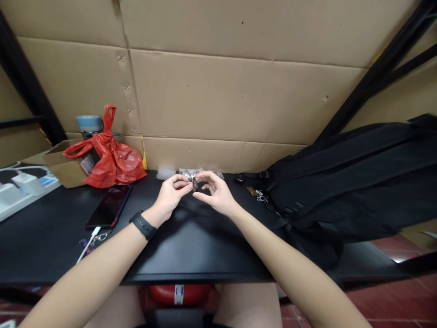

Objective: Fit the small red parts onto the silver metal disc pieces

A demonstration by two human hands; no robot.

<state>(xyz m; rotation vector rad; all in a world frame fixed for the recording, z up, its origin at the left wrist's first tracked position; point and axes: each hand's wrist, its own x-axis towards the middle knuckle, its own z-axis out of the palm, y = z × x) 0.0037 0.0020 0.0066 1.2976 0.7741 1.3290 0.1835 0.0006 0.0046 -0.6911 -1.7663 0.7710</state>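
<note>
A small dark, round, flat piece (195, 184) is held up on edge between my two hands, above the black table (201, 241). My left hand (172, 196) pinches it from the left with thumb and fingertips. From the right, my right hand (218, 195) has its thumb below the piece and its index finger at the top, the other fingers curled. What exactly the piece is, I cannot make out. Just behind the hands, small clear plastic packets (186, 173) lie along the cardboard wall, partly hidden by my fingers.
To the left are a phone (109, 206) with a white cable (89, 241), a red plastic bag (114, 161), a cardboard box (64, 165) and a white power strip (27, 193). A black backpack (355, 182) fills the right side, with keys (261, 197) beside it. Cardboard (218, 100) closes off the back.
</note>
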